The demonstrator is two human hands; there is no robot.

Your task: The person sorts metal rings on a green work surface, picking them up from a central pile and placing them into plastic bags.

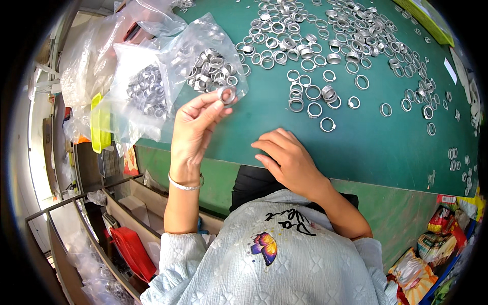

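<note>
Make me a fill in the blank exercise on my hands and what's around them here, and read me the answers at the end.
The ____ hand pinches a metal ring.
The table under the loose rings is coloured ____.
The right hand is by the table's ____ (near or far) edge.
The pouch at lower left is coloured ____.
Missing words: left; green; near; red.

Bright light; left side washed out; glints on metal rings (306, 52); table edge (386, 181) bowed; corners black.
</note>
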